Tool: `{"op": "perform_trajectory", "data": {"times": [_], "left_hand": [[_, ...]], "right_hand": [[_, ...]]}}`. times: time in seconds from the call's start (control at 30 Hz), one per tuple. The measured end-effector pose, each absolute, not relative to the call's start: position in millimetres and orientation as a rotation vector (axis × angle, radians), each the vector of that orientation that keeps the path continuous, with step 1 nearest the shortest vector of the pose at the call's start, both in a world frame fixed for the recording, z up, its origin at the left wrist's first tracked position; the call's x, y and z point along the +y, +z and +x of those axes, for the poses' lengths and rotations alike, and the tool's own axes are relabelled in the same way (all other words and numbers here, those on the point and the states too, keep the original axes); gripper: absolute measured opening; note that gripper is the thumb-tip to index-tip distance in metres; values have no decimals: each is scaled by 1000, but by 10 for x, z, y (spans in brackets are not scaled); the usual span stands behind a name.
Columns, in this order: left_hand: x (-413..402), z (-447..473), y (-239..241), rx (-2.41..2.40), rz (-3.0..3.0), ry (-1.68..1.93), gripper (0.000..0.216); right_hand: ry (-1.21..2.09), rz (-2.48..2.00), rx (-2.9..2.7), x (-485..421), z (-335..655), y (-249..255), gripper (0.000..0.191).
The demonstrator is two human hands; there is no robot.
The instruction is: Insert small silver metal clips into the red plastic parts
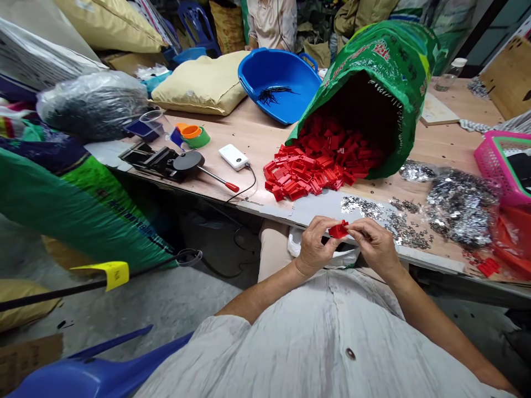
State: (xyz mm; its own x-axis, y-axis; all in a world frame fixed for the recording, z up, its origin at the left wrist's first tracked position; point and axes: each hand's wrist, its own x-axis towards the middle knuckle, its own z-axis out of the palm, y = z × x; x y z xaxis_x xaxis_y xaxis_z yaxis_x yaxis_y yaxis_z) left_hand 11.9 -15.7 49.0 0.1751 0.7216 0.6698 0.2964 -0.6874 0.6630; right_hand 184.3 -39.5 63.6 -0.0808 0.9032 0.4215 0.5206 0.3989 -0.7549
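My left hand [316, 245] and my right hand [374, 243] meet just in front of the table edge, both pinched on one small red plastic piece [338, 230]. A heap of the same red pieces [309, 171] spills from a green sack [385, 66] lying on its side on the wooden table [257, 138]. Small silvery metal parts [398, 221] lie scattered on the table right beside my right hand.
A blue basin [277, 77] stands behind the sack, with another person seated behind it. A white power bank [233, 156], a black hand press [174, 163], tape rolls [193, 134], bags of metal parts [460, 204] and a pink basket [493, 160] lie on the table.
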Motion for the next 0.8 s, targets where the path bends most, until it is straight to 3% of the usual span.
{"op": "perform_trajectory", "data": {"times": [0.17,0.33,0.8], "left_hand": [[-160,116,484,951,2091,1530,27],[-170,130,471,951,2110,1502,26],[-252,134,333,835,2123,1347,28]], "right_hand": [[871,-1305,-1616,-397,1981,618,25],[1000,-1439,-1407,-384,2046,557,24],[1388,-1261,-1262,-346,1982,457,39]]}}
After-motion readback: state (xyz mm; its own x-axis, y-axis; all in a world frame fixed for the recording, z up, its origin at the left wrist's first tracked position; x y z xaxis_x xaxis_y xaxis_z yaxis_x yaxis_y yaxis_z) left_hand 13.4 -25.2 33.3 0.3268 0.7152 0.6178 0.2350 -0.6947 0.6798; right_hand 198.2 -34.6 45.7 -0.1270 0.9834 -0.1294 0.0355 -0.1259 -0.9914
